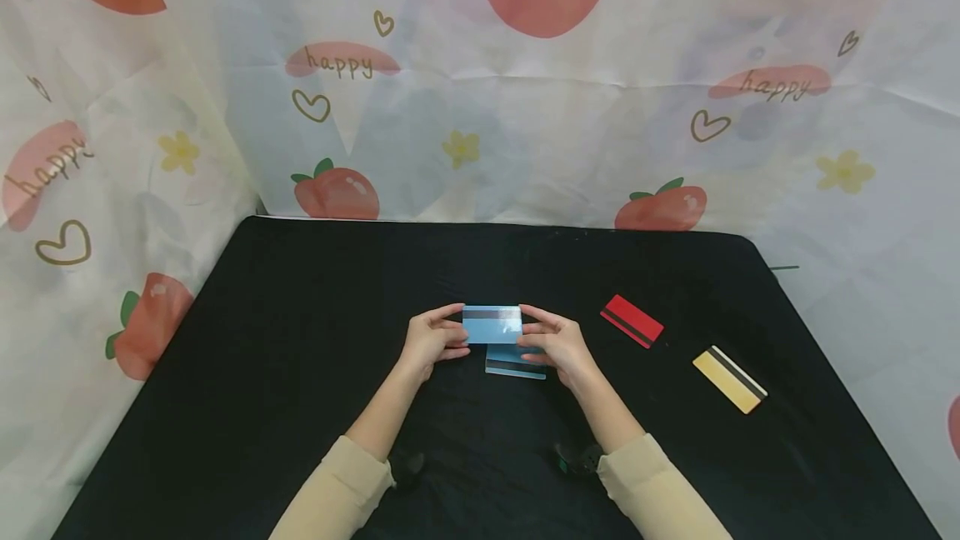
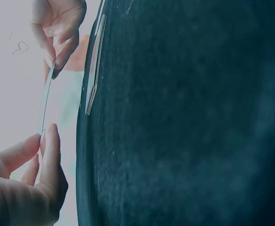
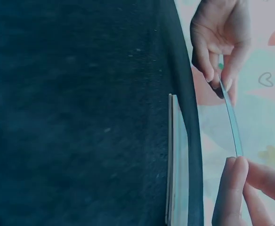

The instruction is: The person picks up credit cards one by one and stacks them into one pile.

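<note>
Blue card [image 1: 492, 324], striped side up, held above the black table [image 1: 322, 332]. I see left hand [image 1: 433, 338] and right hand [image 1: 561, 348] fingers pinching its opposite ends. Second blue card [image 1: 516, 372] lies below; red card [image 1: 632, 322], yellow card [image 1: 726, 383] rest rightward.

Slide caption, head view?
Left hand and right hand hold a blue card; red card and yellow card lie at right on black table.
</note>
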Available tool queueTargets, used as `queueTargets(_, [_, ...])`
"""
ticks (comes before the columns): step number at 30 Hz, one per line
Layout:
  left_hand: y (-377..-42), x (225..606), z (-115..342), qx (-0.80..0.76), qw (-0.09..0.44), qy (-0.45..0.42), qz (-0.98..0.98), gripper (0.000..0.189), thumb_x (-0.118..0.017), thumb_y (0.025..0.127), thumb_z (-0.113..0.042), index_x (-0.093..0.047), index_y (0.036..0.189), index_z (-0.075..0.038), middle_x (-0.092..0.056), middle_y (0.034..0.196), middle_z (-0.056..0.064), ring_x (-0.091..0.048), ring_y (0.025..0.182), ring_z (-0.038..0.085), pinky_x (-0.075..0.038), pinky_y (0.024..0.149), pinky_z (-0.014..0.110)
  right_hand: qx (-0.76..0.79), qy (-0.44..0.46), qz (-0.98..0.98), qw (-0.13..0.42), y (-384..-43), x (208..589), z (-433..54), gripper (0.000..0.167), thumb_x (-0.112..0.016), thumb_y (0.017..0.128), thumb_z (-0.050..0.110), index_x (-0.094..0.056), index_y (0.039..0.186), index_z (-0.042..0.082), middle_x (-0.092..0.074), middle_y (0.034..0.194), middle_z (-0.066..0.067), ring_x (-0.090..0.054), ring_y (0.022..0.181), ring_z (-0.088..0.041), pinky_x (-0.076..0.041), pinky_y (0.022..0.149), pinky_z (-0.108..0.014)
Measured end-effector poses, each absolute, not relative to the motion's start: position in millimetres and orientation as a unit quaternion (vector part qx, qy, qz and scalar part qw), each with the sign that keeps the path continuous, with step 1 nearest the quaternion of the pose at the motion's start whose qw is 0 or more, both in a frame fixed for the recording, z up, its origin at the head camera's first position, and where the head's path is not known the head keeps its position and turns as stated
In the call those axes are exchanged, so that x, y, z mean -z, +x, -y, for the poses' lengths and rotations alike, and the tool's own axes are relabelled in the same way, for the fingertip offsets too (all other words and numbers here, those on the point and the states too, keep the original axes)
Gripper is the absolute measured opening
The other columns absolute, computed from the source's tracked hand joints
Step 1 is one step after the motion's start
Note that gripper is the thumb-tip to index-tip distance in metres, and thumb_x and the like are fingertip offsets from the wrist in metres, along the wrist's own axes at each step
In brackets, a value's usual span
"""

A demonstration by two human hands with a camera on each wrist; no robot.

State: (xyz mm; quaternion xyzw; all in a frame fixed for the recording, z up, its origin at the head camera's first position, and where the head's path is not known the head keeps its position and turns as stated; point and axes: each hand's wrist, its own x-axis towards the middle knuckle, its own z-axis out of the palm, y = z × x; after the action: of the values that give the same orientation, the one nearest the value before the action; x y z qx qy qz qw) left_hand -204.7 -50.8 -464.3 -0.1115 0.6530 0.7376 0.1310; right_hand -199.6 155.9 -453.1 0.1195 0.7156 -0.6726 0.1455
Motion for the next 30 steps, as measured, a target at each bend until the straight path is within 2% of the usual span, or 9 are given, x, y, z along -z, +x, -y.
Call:
queueTargets(11, [-200.8,466.4,36.5,-0.718,0.155,-0.111,-0.669,0.046,-0.063,0.079,0.009,-0.060,0.121,-0.009,-0.061,0.084,0.010,-0.062,0.060,0.014,-0.057,0.062,0.034,0.660,0.141,-0.726,0.133,-186.1,456.7,-167.8,0.050,-0.067,0.079,-0.001,-0.055,0.127,0.009,-0.063,0.095,-0.012,-0.066,0.076,-0.017,-0.057,0.063,-0.029])
queueTargets(21, [-198.2,473.3,26.7,-0.702,0.166,-0.102,-0.685,0.043,-0.062,0.079,0.009,-0.061,0.119,-0.007,-0.064,0.080,0.012,-0.063,0.056,0.014,-0.057,0.058,0.032,0.652,0.158,-0.728,0.143,-179.8,461.7,-178.5,0.053,-0.068,0.078,-0.002,-0.053,0.128,0.009,-0.064,0.091,-0.008,-0.066,0.074,-0.015,-0.056,0.059,-0.027])
queueTargets(30, [-195.2,473.8,21.8,-0.692,0.175,-0.103,-0.693,0.041,-0.063,0.078,0.008,-0.062,0.117,-0.005,-0.066,0.074,0.010,-0.062,0.053,0.013,-0.056,0.055,0.029,0.640,0.166,-0.735,0.148,-176.4,464.7,-182.7,0.052,-0.067,0.078,-0.003,-0.054,0.127,0.008,-0.064,0.093,-0.010,-0.066,0.072,-0.016,-0.056,0.057,-0.026])
